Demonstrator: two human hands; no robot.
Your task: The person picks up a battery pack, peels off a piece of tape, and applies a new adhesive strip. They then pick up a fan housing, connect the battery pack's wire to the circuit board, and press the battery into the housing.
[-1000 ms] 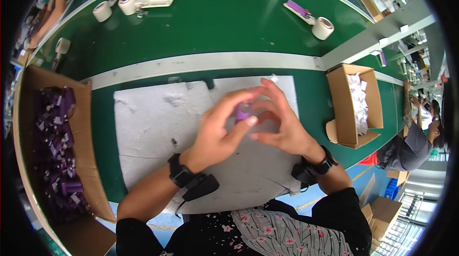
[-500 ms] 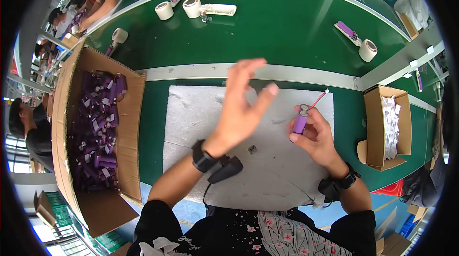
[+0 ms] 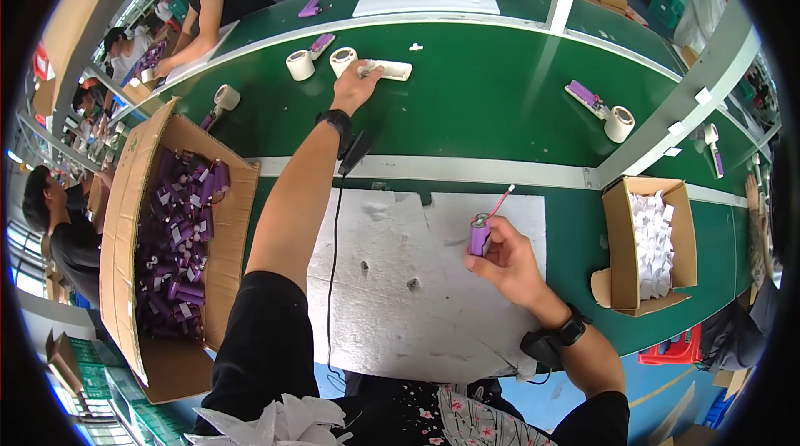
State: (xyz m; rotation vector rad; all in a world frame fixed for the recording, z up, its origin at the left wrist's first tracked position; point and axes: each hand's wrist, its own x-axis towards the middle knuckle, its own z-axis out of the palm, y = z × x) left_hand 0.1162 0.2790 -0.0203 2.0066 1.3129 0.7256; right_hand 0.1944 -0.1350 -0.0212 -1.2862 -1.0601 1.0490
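Observation:
My left hand (image 3: pixel 354 91) stretches far forward over the green bench, its fingers closed at the near end of a white plastic housing's handle (image 3: pixel 395 71), beside the housing's round head (image 3: pixel 342 59). Part of the housing is hidden behind those fingers. Above the pale foam sheet (image 3: pixel 433 321), my right hand (image 3: pixel 510 264) holds a purple battery pack (image 3: pixel 480 238) upright between thumb and fingers. A red lead with a small white plug (image 3: pixel 511 189) sticks up from its top.
At left stands a cardboard box (image 3: pixel 229 238) of purple battery packs; at right, a smaller box (image 3: pixel 621 254) of white pieces. White round-headed units (image 3: pixel 300 65) lie across the bench. A metal rail (image 3: pixel 433 171) crosses behind the foam. A co-worker (image 3: pixel 212 9) is at far left.
My left hand has moved from above the foam forward to the white housing and closed there. My right hand still holds the battery pack. The whole view has shifted.

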